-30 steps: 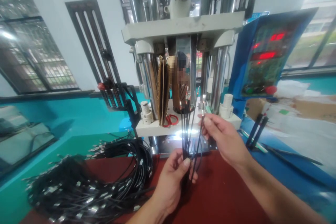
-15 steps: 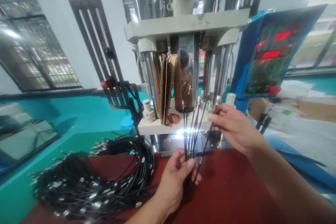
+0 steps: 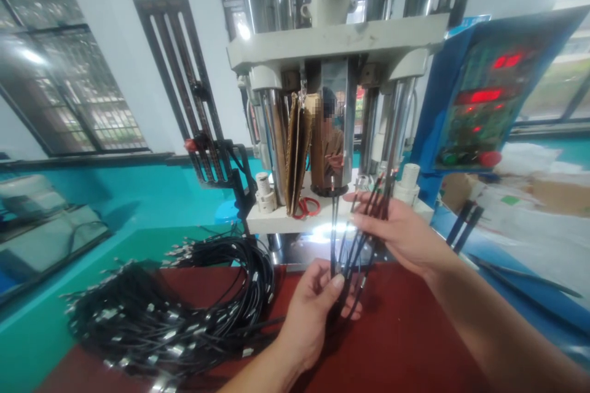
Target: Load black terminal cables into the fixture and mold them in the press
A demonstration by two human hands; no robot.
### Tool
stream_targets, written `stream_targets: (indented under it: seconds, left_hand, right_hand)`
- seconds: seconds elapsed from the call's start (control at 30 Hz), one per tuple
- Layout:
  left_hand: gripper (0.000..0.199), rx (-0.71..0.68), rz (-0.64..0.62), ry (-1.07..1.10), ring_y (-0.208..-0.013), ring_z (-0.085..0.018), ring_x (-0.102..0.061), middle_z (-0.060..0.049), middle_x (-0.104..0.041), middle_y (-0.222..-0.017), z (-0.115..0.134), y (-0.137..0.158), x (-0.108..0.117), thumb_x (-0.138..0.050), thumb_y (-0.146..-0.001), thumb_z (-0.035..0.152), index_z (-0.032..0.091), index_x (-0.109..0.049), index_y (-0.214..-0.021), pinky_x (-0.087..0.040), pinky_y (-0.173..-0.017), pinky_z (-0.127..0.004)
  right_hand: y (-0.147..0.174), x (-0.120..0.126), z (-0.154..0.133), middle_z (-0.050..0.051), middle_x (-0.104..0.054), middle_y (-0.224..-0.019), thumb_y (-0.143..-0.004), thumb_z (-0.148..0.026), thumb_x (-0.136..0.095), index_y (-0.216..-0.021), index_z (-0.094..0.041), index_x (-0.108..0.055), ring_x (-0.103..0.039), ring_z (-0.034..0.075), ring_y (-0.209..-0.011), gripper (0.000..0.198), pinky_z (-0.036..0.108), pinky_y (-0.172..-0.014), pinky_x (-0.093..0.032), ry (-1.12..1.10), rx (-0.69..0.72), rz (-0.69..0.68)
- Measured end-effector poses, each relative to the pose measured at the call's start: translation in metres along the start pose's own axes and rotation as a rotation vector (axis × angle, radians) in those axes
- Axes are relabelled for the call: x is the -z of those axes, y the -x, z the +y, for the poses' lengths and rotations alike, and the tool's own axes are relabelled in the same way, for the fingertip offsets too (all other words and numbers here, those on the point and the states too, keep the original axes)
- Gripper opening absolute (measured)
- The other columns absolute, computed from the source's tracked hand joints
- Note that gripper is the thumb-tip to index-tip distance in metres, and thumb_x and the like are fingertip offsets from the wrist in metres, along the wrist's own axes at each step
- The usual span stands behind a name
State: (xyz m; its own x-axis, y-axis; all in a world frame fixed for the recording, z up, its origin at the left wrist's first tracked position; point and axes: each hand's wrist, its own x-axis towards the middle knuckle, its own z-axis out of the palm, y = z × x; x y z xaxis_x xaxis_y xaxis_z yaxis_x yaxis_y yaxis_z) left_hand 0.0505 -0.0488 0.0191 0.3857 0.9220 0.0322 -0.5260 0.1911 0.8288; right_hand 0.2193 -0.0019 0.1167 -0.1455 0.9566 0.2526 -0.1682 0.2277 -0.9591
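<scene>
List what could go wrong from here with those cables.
The black cables fan out between the left hand and the right hand, so they might cross or slip. A couple stand upright outside the right hand's grasp and could be missed. Their ends come close to the machine's pale lower plate in this view, so they might snag there.

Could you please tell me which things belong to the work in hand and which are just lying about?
In the work:
Thin black metal-tipped cables, held by the left hand and right hand
Looped heap of similar black cables, probably

Apparently lying about:
Standing brown cardboard sheets
Red looped handles, seemingly scissors
</scene>
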Motion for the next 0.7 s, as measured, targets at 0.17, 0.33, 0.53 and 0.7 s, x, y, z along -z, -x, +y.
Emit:
stream_targets:
  seconds: [0.17,0.33,0.53,0.7]
  left_hand:
    - [0.025,-0.02,0.045,-0.114,-0.074,-0.015,-0.061,-0.003,-0.065,-0.086,0.0,0.0,0.005,-0.068,-0.085,0.037,0.016,-0.059,-0.095,-0.048,-0.073,-0.03]
    - [0.03,-0.102,0.161,-0.398,-0.069,-0.011,-0.055,-0.002,-0.065,-0.084,0.005,-0.002,0.01,-0.07,-0.083,0.04,0.016,-0.068,-0.101,-0.041,-0.064,-0.022]
    - [0.032,-0.157,0.023,-0.365,-0.093,-0.018,-0.059,-0.007,-0.068,-0.101,0.021,-0.004,0.006,-0.073,-0.081,0.036,0.018,-0.067,-0.107,-0.043,-0.086,-0.029]
    - [0.024,-0.029,-0.154,-0.399,-0.076,-0.015,-0.059,-0.004,-0.066,-0.083,0.027,-0.002,0.007,-0.071,-0.083,0.036,0.015,-0.065,-0.093,-0.044,-0.074,-0.027]
  right_hand:
    - [-0.005,-0.005,0.003,0.002,-0.067,-0.089,-0.073,-0.038,-0.08,-0.094,-0.019,-0.072,-0.058,0.015,-0.079,0.03,0.03,-0.077,-0.046,0.046,0.01,0.029]
    - [-0.003,-0.004,0.0,0.003,-0.069,-0.09,-0.078,-0.039,-0.075,-0.095,-0.02,-0.073,-0.06,0.018,-0.081,0.025,0.032,-0.076,-0.048,0.199,0.074,0.008]
    - [0.007,-0.01,-0.021,0.002,-0.07,-0.09,-0.084,-0.039,-0.068,-0.093,-0.024,-0.072,-0.062,0.02,-0.083,0.018,0.034,-0.078,-0.051,0.412,0.166,-0.102]
    - [0.016,-0.015,-0.033,0.0,-0.068,-0.084,-0.087,-0.034,-0.065,-0.09,-0.025,-0.072,-0.06,0.018,-0.079,0.011,0.031,-0.076,-0.049,0.496,0.239,-0.141]
